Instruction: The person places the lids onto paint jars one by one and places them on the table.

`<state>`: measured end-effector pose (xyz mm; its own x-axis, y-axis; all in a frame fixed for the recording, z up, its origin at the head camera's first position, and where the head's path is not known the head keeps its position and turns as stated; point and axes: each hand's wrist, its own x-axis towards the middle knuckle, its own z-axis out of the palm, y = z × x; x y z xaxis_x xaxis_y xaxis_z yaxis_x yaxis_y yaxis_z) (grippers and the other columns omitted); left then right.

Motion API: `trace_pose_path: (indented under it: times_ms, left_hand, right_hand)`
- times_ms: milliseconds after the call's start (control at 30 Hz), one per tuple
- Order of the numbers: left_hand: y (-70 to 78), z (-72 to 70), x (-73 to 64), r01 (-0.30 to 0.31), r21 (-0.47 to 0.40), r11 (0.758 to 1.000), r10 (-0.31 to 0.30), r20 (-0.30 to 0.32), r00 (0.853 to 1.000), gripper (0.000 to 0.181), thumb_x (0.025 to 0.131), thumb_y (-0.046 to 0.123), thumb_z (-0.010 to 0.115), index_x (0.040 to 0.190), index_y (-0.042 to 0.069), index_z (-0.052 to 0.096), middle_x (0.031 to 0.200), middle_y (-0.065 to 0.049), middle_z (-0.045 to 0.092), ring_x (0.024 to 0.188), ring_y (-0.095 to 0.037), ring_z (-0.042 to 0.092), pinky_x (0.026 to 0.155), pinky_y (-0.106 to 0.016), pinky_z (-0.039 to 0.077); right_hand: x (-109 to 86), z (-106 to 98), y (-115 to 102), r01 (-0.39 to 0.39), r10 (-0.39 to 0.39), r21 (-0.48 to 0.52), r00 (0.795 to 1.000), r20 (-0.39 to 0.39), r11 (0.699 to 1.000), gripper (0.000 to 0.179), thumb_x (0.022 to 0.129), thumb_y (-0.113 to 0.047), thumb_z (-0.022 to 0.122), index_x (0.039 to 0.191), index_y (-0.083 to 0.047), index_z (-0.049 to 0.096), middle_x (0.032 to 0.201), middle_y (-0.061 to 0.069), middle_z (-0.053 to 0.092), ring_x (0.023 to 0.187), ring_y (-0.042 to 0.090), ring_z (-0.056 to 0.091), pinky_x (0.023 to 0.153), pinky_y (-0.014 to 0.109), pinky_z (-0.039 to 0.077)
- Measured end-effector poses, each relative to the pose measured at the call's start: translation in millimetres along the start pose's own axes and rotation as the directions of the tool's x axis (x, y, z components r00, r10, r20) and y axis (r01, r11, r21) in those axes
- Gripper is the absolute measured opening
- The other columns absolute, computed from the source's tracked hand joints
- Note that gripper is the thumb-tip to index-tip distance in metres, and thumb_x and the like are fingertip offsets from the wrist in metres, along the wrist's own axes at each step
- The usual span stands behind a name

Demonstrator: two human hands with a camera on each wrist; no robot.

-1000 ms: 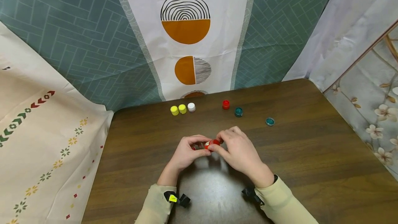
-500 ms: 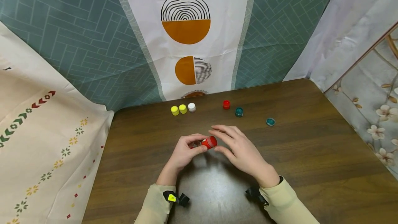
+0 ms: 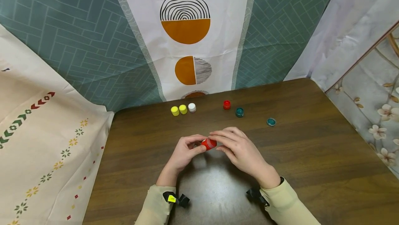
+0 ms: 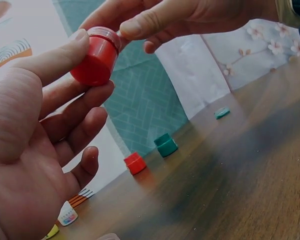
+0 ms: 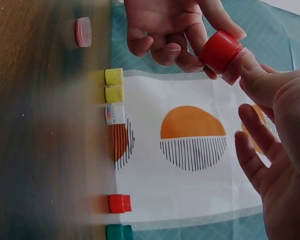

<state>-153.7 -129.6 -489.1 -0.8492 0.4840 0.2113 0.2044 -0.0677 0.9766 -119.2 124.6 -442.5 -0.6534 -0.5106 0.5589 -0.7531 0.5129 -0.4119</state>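
My left hand point(image 3: 183, 153) holds a small red paint jar point(image 3: 208, 144) between thumb and fingers, raised above the table and tilted toward my right hand point(image 3: 242, 150). In the left wrist view the jar's clear-edged lid point(image 4: 106, 34) faces right, with the right thumb at its rim. From the right wrist view, my right thumb and a finger behind pinch that same lid point(image 5: 234, 70). The other right fingers stay loosely bent, away from the jar. A loose lid with a clear rim and pinkish-red inside point(image 5: 83, 31) lies on the table near the left hand, hidden in the head view.
Along the table's back edge stand two yellow-topped jars point(image 3: 179, 110) and a white-topped one point(image 3: 192, 107). Farther right are a red jar point(image 3: 227, 105) and a teal jar point(image 3: 239, 112), both lidless. A teal lid point(image 3: 271, 122) lies to their right. Patterned cloths hang behind the table.
My right fingers let go of the jar's lid, spread apart, then came back onto it. The left hand keeps its hold, almost in place.
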Motion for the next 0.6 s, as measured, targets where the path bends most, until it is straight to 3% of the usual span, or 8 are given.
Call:
trace_pose_path:
  times_ms: [133,300,467,600]
  left_hand:
    - [-1.4,0.2,0.1,-0.004,0.009,1.000,0.004,0.011,1.000,0.030,0.097,0.009,0.080,0.121,-0.008,0.075,0.117,-0.002,0.076,0.106,-0.020,0.068,0.088,-0.031,0.056]
    - [-2.8,-0.5,-0.1,-0.018,0.014,1.000,0.017,0.026,1.000,0.025,0.097,0.005,0.078,0.121,-0.004,0.076,0.118,-0.010,0.076,0.106,-0.022,0.069,0.087,-0.033,0.056]
    - [-2.1,-1.2,0.3,-0.017,0.005,1.000,0.017,0.027,0.999,0.031,0.096,0.010,0.082,0.121,-0.007,0.075,0.118,-0.007,0.076,0.105,-0.022,0.069,0.086,-0.032,0.057]
    - [-0.3,-1.4,0.1,-0.008,0.003,1.000,0.008,0.016,1.000,0.032,0.093,0.012,0.085,0.120,-0.005,0.077,0.118,-0.011,0.075,0.097,-0.021,0.067,0.080,-0.031,0.056]
  right_hand:
    - [-1.2,0.6,0.9,0.001,-0.001,-0.002,1.000,-0.001,1.000,0.046,0.095,-0.012,0.082,0.140,-0.016,0.071,0.143,-0.003,0.067,0.127,0.023,0.058,0.108,0.040,0.048]
    - [-1.7,1.7,1.6,0.000,0.000,-0.002,1.000,0.007,1.000,0.044,0.095,-0.010,0.082,0.138,-0.015,0.073,0.140,-0.002,0.069,0.127,0.023,0.058,0.106,0.040,0.049]
    - [-1.0,2.6,2.1,-0.006,0.006,0.002,1.000,0.003,1.000,0.040,0.096,-0.015,0.082,0.135,-0.015,0.074,0.137,-0.002,0.069,0.125,0.022,0.059,0.105,0.039,0.050]
    - [-0.7,2.8,1.7,-0.027,0.027,-0.012,1.000,0.008,1.000,0.037,0.097,-0.022,0.082,0.133,-0.017,0.075,0.132,-0.001,0.070,0.124,0.022,0.059,0.104,0.041,0.051]
